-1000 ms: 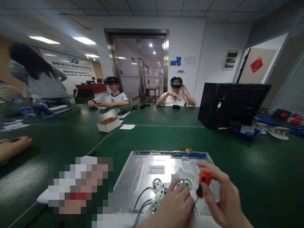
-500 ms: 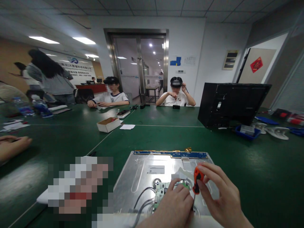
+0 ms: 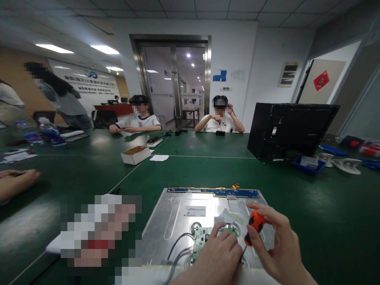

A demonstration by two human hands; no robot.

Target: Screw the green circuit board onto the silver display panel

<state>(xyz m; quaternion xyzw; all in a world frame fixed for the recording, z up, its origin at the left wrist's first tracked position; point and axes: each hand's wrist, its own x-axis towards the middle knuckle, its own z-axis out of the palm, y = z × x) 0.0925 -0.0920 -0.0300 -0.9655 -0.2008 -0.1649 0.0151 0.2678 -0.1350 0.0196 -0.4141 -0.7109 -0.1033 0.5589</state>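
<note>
A silver metal panel (image 3: pixel 172 217) lies on the green table, with a blue circuit strip (image 3: pixel 208 192) along its far edge. On its near part sits a green circuit board (image 3: pixel 200 241) with dark cables (image 3: pixel 178 247) at its left. My left hand (image 3: pixel 221 251) rests over the board, fingers curled; its fingertips press on the board's right part. Between thumb and fingers my right hand (image 3: pixel 276 237) grips an orange and black screwdriver (image 3: pixel 255 222), tilted, its shaft pointing down left beside my left hand. The screwdriver's tip is hidden.
A black monitor (image 3: pixel 291 130) stands at the right, near a blue tray (image 3: pixel 310 165). An open white box (image 3: pixel 135 155) is left of centre. Two people sit across the table. Another person's hand (image 3: pixel 19 184) is at the far left, with bottles (image 3: pixel 52 132) beyond it.
The screwdriver's handle has tipped to the right and its shaft leans more. My right hand's fingers have shifted with it. My left hand stays in place. People at the left have moved.
</note>
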